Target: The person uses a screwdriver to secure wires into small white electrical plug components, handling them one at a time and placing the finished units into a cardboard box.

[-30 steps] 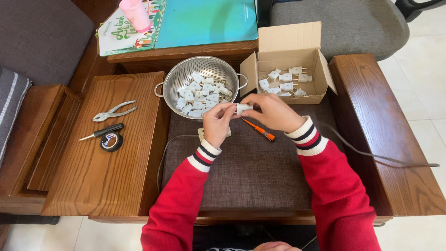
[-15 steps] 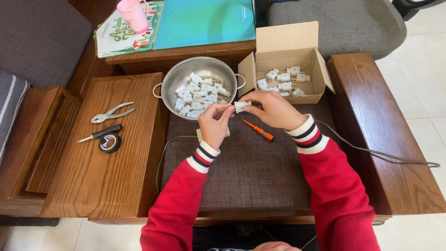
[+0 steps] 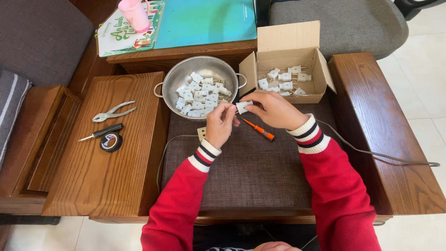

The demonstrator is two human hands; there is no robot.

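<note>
My right hand point(image 3: 274, 109) pinches a small white plug point(image 3: 243, 107) above the brown cushion point(image 3: 251, 172). My left hand point(image 3: 219, 123) meets it from the left, fingertips on the plug's left end. An orange-handled screwdriver point(image 3: 260, 130) lies on the cushion just under my right hand. Behind the hands stands a metal colander point(image 3: 174, 74) holding several white plugs. To its right an open cardboard box point(image 3: 288, 46) holds a few more white plugs.
Pliers point(image 3: 113, 111), a black-handled screwdriver point(image 3: 102, 132) and a roll of black tape point(image 3: 111, 142) lie on the left wooden armrest point(image 3: 93, 186). A grey cable point(image 3: 371, 155) crosses the right armrest. A pink cup point(image 3: 134, 14) and a teal book point(image 3: 204, 21) sit behind.
Both hands have stayed together over the cushion, shifting slightly as the fingers work on the white plug. Nothing else has moved.
</note>
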